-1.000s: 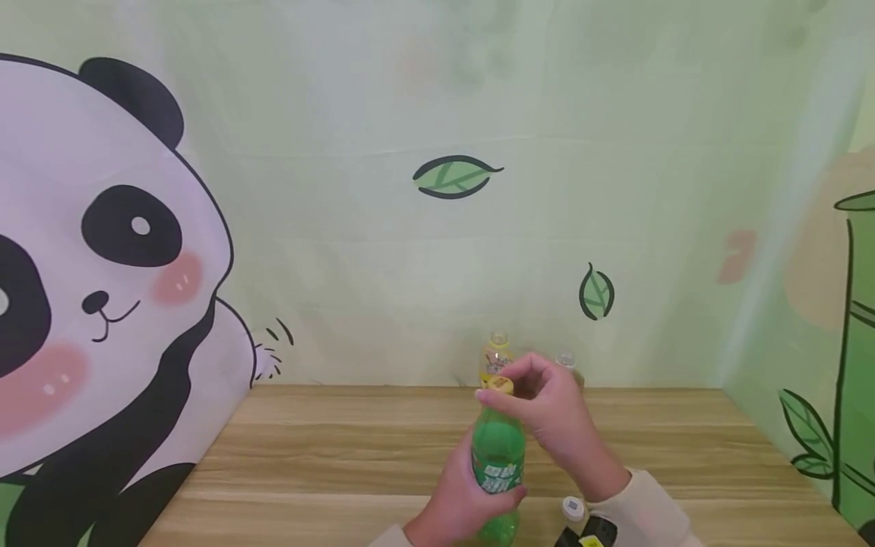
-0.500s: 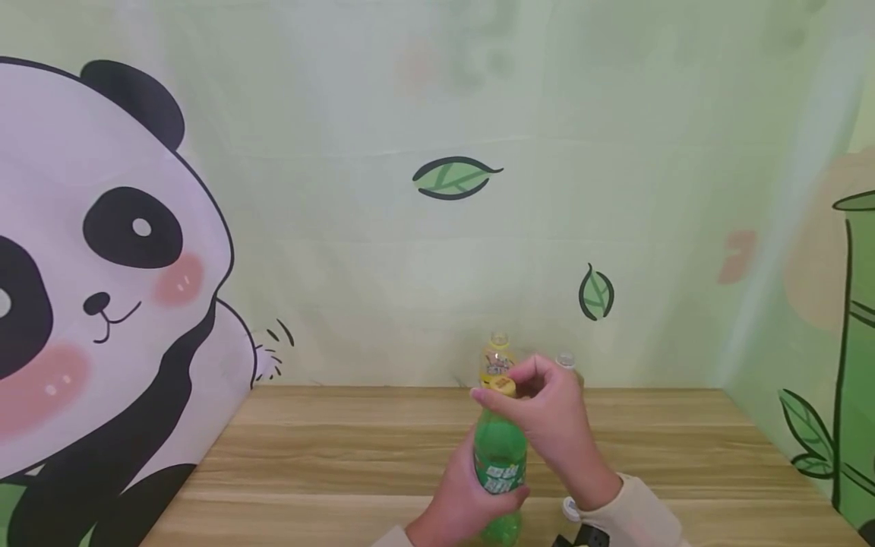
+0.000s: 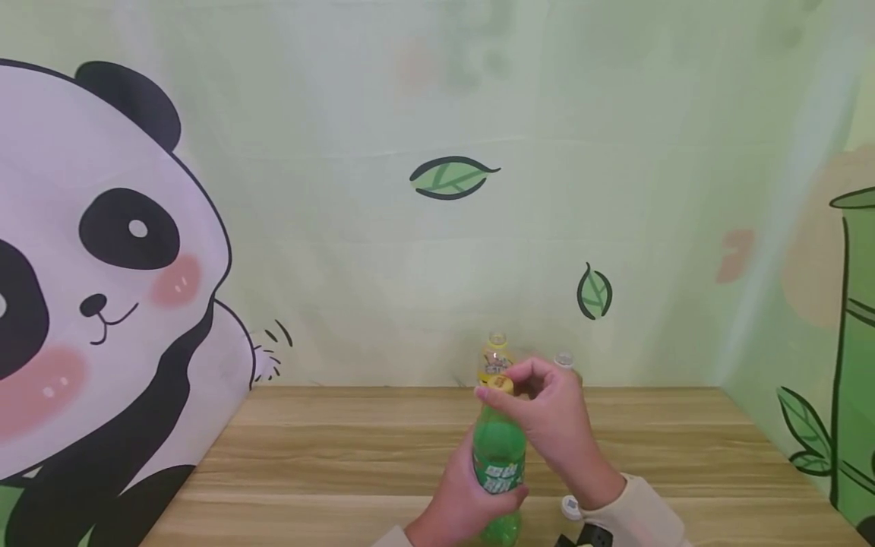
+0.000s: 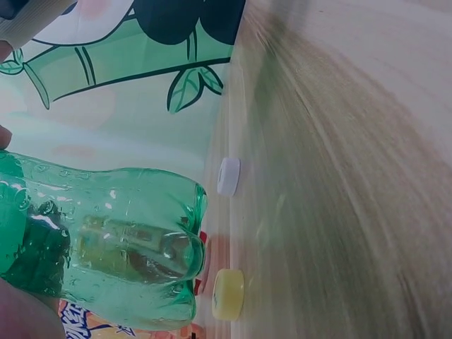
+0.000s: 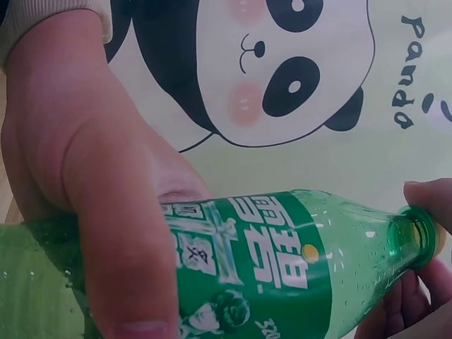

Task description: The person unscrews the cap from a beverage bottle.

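Observation:
Upright in front of the person is a green plastic soda bottle (image 3: 500,441). My left hand (image 3: 468,486) grips its lower half, thumb across the label (image 5: 254,254). With thumb and fingers, my right hand (image 3: 557,418) pinches the yellow cap (image 3: 502,384) at the bottle's mouth. Whether the cap is threaded on or loose, I cannot tell. In the left wrist view the bottle's base seems to be off the table (image 4: 339,212). Near the base lie a white cap (image 4: 228,176) and another yellow cap (image 4: 228,294).
Behind my hands stand a yellow-labelled bottle (image 3: 496,363) and a clear bottle (image 3: 563,359), partly hidden, both with uncapped mouths. An orange-labelled bottle (image 4: 92,329) shows beneath the green one in the left wrist view. A panda-print cloth (image 3: 342,228) hangs behind the table.
My right wrist has tilted slightly, and the right sleeve and wrist camera now cover more around the white cap. Both hands keep their hold on the bottle and its cap.

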The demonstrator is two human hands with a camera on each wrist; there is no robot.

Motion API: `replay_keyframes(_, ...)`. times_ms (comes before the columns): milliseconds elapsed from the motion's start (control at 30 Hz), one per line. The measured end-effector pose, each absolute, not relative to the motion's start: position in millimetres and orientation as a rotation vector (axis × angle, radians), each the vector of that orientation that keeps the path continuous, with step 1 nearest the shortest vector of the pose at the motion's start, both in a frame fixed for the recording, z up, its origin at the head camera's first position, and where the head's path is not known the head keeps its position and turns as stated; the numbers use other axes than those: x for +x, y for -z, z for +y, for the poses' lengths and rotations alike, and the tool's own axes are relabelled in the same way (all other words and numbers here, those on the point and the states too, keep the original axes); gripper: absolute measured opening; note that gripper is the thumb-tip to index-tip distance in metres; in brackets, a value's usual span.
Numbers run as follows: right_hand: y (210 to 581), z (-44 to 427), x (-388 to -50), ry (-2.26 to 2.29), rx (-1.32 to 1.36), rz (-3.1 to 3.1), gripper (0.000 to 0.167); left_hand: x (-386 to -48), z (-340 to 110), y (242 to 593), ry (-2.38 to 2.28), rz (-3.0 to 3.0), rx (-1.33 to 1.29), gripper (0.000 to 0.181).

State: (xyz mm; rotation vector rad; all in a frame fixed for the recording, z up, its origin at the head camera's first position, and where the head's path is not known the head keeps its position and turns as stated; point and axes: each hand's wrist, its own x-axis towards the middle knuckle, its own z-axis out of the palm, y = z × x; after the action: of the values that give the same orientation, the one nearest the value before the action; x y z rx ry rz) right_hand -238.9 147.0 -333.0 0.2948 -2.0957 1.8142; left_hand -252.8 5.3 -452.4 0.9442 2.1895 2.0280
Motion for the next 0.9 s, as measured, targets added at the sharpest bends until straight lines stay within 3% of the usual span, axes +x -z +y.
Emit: replay_keyframes(900,333,161,-242,-1.904,0.593,-2.231,0.031,-257,4,457,-2.027,2.263,0.912,0.068)
